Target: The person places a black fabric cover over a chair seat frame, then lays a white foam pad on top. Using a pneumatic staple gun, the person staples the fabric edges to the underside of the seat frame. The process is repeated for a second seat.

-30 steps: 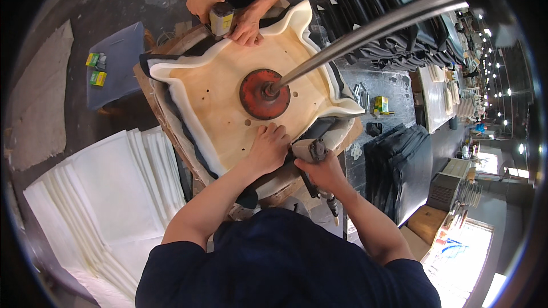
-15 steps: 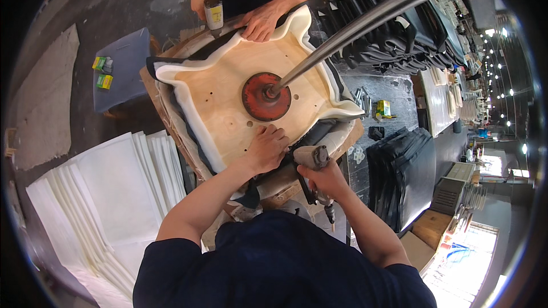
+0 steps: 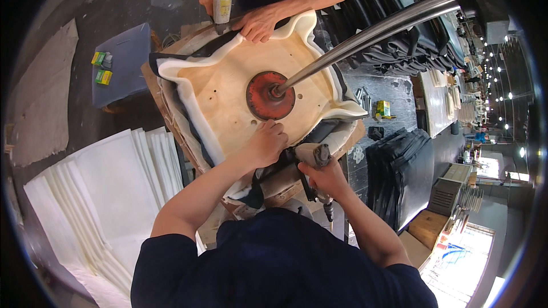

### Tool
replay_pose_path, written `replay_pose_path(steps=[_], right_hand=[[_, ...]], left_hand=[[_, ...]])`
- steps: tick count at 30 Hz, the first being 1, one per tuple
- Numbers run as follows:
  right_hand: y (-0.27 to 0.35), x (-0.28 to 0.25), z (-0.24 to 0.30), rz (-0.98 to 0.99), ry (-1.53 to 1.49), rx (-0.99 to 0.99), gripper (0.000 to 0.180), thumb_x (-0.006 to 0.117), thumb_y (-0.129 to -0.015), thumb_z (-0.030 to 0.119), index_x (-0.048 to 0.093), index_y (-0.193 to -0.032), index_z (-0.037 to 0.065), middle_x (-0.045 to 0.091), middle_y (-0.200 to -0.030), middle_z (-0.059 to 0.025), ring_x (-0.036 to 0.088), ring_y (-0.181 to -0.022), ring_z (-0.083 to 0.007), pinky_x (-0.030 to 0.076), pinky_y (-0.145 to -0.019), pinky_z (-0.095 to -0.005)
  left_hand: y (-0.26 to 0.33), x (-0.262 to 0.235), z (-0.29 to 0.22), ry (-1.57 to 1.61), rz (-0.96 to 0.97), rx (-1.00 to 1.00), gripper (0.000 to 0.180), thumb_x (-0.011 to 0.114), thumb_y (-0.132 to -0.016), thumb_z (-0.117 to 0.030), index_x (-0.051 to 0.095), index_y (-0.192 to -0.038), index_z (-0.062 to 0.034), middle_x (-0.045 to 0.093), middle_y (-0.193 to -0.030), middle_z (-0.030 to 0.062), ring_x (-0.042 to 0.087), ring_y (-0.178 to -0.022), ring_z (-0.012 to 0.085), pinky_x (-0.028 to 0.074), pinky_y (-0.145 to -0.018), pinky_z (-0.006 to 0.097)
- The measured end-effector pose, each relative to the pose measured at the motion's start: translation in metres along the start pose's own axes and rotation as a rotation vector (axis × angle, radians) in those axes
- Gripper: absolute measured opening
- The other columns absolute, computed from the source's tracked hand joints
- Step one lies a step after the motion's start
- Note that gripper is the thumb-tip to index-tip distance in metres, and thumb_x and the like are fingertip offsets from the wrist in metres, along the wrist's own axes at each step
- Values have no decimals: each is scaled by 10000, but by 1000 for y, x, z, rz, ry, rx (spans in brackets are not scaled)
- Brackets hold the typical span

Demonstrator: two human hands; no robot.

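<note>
A wooden seat panel (image 3: 228, 120) lies before me, edged with white foam (image 3: 184, 94) and a black cover (image 3: 319, 131) below it. My left hand (image 3: 266, 144) rests at the panel's near edge with curled fingers, closed on the black cover's edge; the fingertips are partly hidden. Just to its right, my right hand (image 3: 326, 178) grips a pneumatic staple gun (image 3: 313, 153), nose toward the near edge. A red round pad (image 3: 270, 96) on a metal rod (image 3: 365, 31) presses on the panel's middle. Across from me, a co-worker's hand (image 3: 258, 24) lies on the far edge.
The co-worker's other hand holds a second staple gun (image 3: 222, 7). White sheets (image 3: 103, 188) are stacked at left, black covers (image 3: 399, 165) at right, and more black pieces (image 3: 388, 40) at far right. A blue-grey stool (image 3: 121, 68) bears small yellow-green boxes.
The view has shifted slightly. The co-worker's staple gun has moved a little to the right along the far edge. My hands keep nearly the same places at the near edge.
</note>
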State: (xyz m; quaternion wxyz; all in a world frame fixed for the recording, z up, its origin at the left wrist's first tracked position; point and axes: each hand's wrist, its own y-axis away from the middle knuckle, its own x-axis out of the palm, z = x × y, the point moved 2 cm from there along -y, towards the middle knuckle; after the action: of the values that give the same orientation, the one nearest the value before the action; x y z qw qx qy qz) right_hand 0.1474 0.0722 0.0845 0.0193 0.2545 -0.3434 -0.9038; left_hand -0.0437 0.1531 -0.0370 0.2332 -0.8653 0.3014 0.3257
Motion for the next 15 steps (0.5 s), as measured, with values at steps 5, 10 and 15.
replay_pose_path(steps=[5, 10, 15], right_hand=[[14, 4, -8, -10, -148, -30, 319, 849, -956, 196, 756, -1176, -15, 697, -724, -11, 616, -531, -89, 486, -502, -296], [13, 10, -5, 46, -58, -49, 388, 842, -957, 210, 735, -1249, -22, 702, -742, -27, 619, -534, -98, 491, -506, -298], [16, 20, 4, 2, 23, -18, 334, 842, -956, 256, 756, -1131, -16, 698, -700, -39, 642, -535, -112, 515, -519, -323]], left_hand=[[4, -6, -11, -17, -31, 52, 139, 747, -914, -201, 733, -998, -92, 637, -1094, 94, 568, -1113, 321, 431, -990, 497], [1, -6, -14, 57, -21, -18, 118, 745, -910, -187, 725, -974, -90, 644, -1074, 91, 570, -1115, 314, 421, -1000, 482], [3, -2, -16, 69, -11, -51, 105, 748, -919, -180, 711, -966, -94, 643, -1069, 88, 574, -1106, 315, 427, -983, 476]])
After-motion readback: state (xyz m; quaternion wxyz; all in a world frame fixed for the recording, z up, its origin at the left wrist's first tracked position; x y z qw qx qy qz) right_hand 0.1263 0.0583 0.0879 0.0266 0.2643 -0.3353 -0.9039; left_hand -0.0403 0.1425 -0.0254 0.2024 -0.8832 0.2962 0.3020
